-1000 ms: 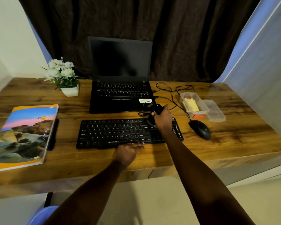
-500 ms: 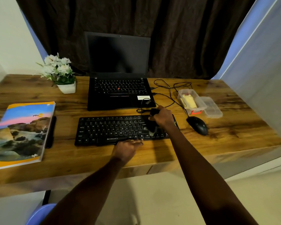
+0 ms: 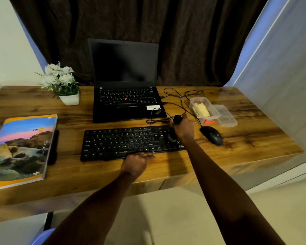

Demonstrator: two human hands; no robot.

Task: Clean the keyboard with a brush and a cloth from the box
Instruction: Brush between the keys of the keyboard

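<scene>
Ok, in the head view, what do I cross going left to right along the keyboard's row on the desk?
From the left: notebook → black pen → keyboard → right hand gripping the brush → mouse. The left hand overlaps the keyboard, so it is left out.

Brush (image 3: 171,135) mostly behind right hand (image 3: 184,129)

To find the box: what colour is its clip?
The clip is orange-red; head view.
</scene>
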